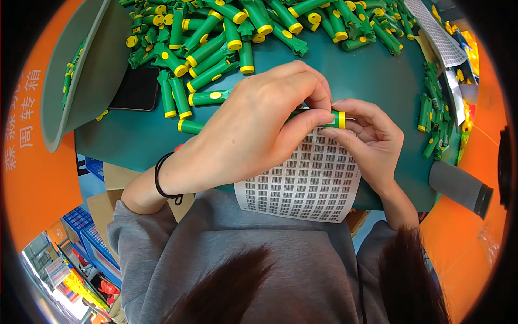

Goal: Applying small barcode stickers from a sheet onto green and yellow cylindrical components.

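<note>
My left hand [270, 108], with a black band on its wrist, reaches across the middle and is closed around a small green tube with a yellow end [341, 120]. From the other side, the fingers and thumb of my right hand [375, 135] close on the tube's yellow end. My left hand hides most of the tube. Just below both hands, a white sheet of small printed labels [302, 183] hangs over the table's near edge toward my lap. Partly behind my left forearm lies another green tube [190, 127].
A heap of similar green and yellow tubes [232, 32] covers the far side of the green table [372, 81]. A dark phone-like slab [136, 89] and grey tub [81, 65] are left. At right lie more green pieces [434, 116] and a grey cylinder [459, 188].
</note>
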Demonstrator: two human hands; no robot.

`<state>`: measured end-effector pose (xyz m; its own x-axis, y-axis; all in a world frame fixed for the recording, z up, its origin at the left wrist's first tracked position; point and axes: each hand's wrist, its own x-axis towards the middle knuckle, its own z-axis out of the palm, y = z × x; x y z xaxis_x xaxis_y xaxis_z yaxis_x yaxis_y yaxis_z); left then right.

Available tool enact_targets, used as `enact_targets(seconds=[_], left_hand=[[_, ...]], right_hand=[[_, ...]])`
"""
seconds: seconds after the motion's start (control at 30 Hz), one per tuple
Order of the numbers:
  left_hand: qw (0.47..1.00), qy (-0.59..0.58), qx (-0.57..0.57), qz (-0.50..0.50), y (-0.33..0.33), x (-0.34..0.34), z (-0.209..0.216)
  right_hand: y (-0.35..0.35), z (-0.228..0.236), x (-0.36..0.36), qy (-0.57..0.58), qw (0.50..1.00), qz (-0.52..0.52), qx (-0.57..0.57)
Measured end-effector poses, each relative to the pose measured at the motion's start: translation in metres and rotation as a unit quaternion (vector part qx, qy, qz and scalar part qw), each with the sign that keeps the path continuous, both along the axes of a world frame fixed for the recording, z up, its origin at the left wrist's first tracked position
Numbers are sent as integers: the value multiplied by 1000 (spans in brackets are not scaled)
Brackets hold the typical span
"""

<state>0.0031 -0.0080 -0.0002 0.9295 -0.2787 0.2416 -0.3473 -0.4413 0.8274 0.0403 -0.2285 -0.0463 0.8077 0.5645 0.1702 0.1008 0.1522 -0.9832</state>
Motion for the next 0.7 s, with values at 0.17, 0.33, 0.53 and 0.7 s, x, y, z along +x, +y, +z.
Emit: enact_targets(seconds=[0.17, 0.33, 0.53, 0.7], left_hand=[[1000, -11, 23, 11, 0, 0, -1], [999, -14, 31, 16, -2, 0, -2], [999, -18, 36, 28, -4, -3, -2], [999, -21, 19, 30, -2, -3, -7]], right_hand=[[1, 2, 1, -12, 1000, 1, -19], [0, 2, 0, -9, 1000, -6, -28], [-1, 1, -1, 11, 1000, -3, -19], [0, 2, -1, 10, 1000, -3, -20]])
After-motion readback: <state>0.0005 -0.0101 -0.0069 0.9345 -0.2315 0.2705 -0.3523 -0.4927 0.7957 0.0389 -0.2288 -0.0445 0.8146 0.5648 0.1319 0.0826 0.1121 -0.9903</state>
